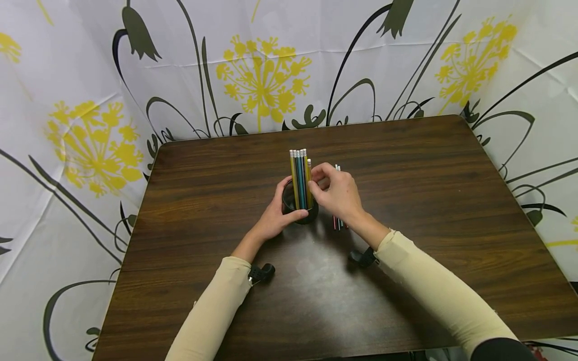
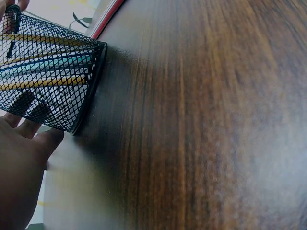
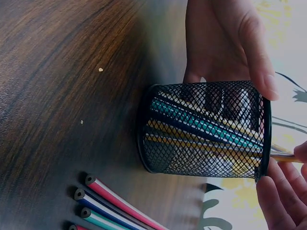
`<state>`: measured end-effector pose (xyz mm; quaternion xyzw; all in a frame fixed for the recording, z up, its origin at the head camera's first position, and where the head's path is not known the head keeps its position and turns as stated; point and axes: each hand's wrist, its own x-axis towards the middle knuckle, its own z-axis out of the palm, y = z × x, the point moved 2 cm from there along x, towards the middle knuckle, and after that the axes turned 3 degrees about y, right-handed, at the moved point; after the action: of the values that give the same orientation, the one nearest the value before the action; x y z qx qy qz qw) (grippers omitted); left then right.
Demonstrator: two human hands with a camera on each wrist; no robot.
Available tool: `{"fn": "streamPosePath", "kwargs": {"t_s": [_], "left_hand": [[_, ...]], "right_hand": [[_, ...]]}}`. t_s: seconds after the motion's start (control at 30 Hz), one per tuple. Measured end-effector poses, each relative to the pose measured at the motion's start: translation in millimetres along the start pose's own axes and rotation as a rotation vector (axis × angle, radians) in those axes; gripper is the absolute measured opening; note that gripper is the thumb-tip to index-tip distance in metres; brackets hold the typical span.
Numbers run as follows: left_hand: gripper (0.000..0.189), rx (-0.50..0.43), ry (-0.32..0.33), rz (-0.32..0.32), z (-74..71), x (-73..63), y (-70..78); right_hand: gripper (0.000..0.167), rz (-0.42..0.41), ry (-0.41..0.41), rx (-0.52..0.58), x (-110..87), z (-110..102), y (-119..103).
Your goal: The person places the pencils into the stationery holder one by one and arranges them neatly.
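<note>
A black mesh pencil cup (image 1: pixel 311 217) stands upright on the table. My left hand (image 1: pixel 273 219) grips its side, thumb near the rim in the right wrist view. Several pencils (image 1: pixel 299 175) with white erasers on top lean together inside, yellow, teal and dark blue ones showing through the mesh (image 3: pixel 168 155). At the cup's right rim, my right hand (image 1: pixel 342 194) pinches a yellow pencil (image 1: pixel 309 175) that stands lower than the others. Beside the cup, partly hidden under the right hand, several striped pencils (image 3: pixel 127 206) in red, blue and teal lie on the table.
The brown wood-grain table (image 1: pixel 203 200) reaches back to a white curtain (image 1: pixel 180 75) printed with yellow flowers and dark stems. Two tiny pale specks lie on the tabletop in the right wrist view. Small black cameras (image 1: pixel 262 273) are strapped at both wrists.
</note>
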<state>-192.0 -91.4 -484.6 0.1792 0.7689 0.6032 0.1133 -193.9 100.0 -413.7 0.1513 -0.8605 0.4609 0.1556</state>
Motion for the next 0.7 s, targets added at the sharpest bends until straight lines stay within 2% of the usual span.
{"fn": "streamPosePath", "kwargs": {"t_s": [0.7], "left_hand": [[0.087, -0.005, 0.001, 0.005, -0.1, 0.1, 0.2]], "right_hand": [[0.017, 0.157, 0.032, -0.105, 15.0, 7.6, 2.0]]}}
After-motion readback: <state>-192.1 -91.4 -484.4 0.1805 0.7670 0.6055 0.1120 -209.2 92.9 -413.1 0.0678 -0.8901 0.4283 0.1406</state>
